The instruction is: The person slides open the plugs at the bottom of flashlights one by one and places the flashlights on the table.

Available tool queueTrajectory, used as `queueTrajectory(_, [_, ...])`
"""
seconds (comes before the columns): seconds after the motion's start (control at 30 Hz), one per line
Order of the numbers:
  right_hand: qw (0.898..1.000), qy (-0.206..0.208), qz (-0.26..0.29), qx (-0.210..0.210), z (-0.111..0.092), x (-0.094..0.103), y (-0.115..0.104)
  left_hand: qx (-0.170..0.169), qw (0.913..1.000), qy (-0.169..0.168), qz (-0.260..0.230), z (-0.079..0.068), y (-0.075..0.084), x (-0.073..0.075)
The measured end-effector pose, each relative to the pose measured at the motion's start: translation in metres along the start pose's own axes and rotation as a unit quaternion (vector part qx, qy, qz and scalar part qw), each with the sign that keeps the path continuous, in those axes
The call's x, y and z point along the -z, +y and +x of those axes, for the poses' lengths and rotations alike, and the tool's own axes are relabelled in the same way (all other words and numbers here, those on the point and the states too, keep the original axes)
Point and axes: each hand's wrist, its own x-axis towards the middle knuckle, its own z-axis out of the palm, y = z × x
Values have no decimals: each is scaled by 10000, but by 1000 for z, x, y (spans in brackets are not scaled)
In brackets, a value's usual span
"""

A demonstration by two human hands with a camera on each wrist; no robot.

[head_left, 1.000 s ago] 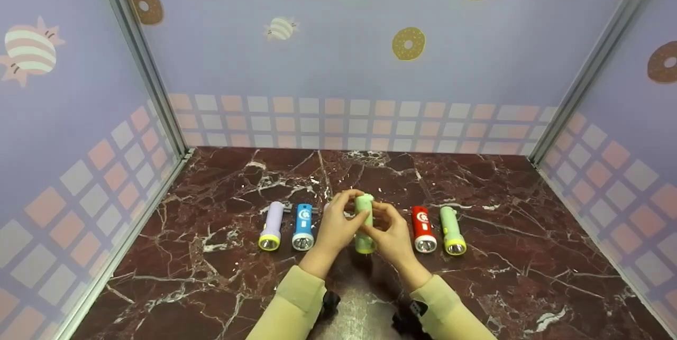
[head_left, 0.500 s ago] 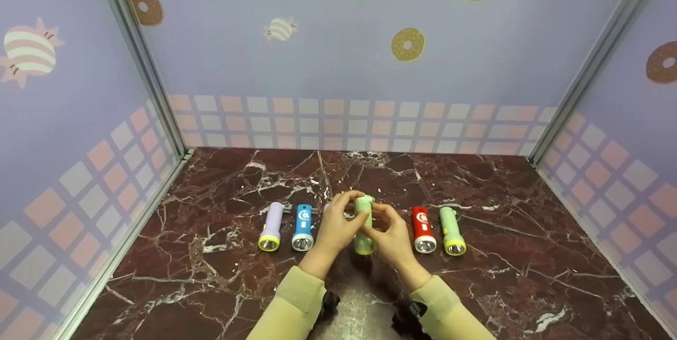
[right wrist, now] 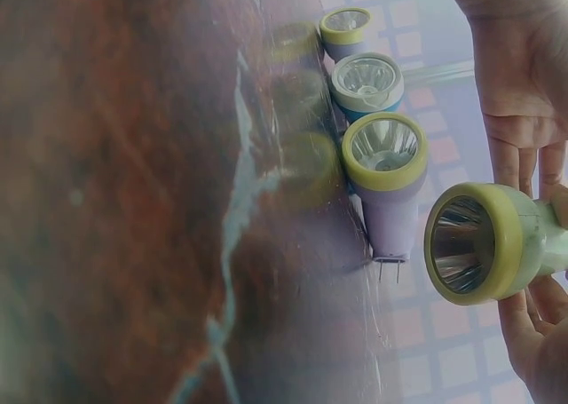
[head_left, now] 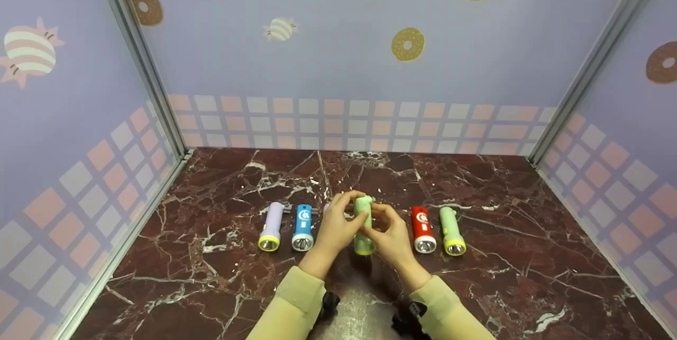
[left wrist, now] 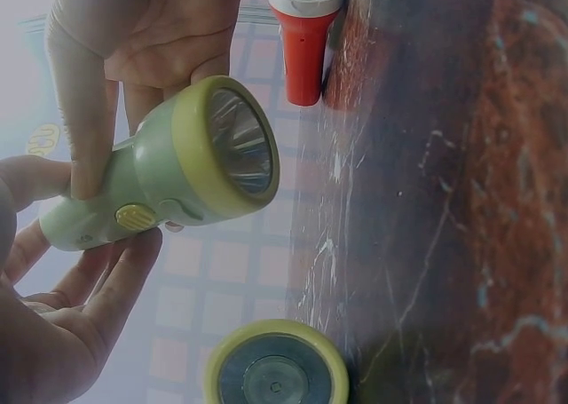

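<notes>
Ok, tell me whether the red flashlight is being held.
No, the left hand and right hand hold a pale green flashlight, while the red flashlight rests on the tabletop.

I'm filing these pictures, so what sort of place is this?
Probably a small staged recording booth: cartoon-printed panels enclose three sides, metal posts stand at the back corners, and flashlights lie in a row on a marble-patterned table.

Flashlights (head_left: 422,228) lie either side of the held flashlight (head_left: 364,245).
</notes>
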Motion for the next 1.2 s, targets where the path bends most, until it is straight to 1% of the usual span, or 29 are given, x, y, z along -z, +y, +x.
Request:
queueTrajectory(0.23, [10000,16,-21,-48,-1,-1,-1,86,9999,-19,80,0,0,-1])
queueTrajectory(0.63, [9999,-36,35,-147,-1,-1,-1,83,9999,-96,46,0,1,0])
queueTrajectory(0.8, [9999,-51,-48,-111,0,-1,0,117,9998,-121,103,-1,1,0])
queueTrajectory(0.97, [9998,-43,-25,-178,-1,-1,-2,-22,9997,-75,213,-1,2,0])
queueTrajectory(1.2, [9999,-51,-59,-92,-2,-1,-2,-101,9997,-23,203,-2,2,0])
